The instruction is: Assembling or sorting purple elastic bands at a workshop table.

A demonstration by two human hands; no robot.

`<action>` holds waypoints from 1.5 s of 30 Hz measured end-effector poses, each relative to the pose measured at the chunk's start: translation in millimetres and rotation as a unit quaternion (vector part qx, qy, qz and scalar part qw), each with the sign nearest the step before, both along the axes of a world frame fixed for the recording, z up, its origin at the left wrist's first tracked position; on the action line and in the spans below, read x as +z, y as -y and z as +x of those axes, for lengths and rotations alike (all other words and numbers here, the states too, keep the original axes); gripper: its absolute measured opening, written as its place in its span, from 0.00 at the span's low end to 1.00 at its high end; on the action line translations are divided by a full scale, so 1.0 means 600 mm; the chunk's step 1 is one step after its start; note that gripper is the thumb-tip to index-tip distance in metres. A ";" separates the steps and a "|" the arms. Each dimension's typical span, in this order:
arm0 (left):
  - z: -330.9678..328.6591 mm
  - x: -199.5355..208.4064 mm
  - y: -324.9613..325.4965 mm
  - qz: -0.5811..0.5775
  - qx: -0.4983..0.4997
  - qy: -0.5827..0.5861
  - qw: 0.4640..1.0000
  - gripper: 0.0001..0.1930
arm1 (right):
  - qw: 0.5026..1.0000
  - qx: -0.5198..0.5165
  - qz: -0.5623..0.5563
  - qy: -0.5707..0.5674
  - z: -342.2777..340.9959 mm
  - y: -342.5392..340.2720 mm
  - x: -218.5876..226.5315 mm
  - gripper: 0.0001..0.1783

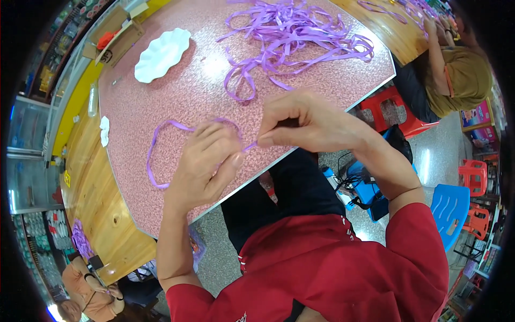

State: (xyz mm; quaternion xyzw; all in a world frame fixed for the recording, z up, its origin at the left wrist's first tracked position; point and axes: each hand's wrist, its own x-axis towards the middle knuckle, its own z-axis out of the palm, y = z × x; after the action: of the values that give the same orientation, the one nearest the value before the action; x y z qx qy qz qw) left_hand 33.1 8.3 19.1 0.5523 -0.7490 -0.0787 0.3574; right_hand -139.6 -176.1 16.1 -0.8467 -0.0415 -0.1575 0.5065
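A purple ribbon (152, 152) forms a loose loop over the pink speckled table (129, 112), close to its near edge. My left hand (208, 161) is closed around part of this ribbon, its fingers slightly blurred. My right hand (300, 121) pinches the ribbon between thumb and forefinger, just right of the left hand. A short stretch of ribbon runs between both hands. What lies inside the left fingers is hidden. Beyond the hands, a tangled heap of purple ribbons (289, 40) covers the far right of the table.
A white scalloped dish (162, 55) stands at the far left of the table, with a cardboard box (120, 43) behind it. A wooden table (102, 214) adjoins on the left. Red stools (394, 110) and a blue chair (449, 214) stand at right. Other people sit upper right and lower left.
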 end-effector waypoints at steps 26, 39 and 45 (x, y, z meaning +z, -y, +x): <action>-0.060 -0.022 0.125 -0.019 0.030 -0.248 0.968 0.12 | 0.952 -0.087 0.265 0.123 -0.024 0.064 0.089 0.13; 0.136 -0.012 0.176 0.106 0.085 -0.273 0.952 0.14 | 0.815 -0.315 0.396 0.283 -0.220 0.398 0.007 0.14; 0.162 -0.033 0.161 0.163 0.130 -0.241 0.948 0.11 | 0.881 -0.455 0.028 -0.123 -0.233 0.427 -0.046 0.16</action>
State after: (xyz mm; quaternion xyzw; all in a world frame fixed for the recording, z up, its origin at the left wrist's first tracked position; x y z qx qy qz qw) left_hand 130.2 -88.4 -0.8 0.6600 -0.5394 -0.2833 0.4395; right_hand -279.6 -432.5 -11.4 -0.7704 0.4154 -0.2664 0.4036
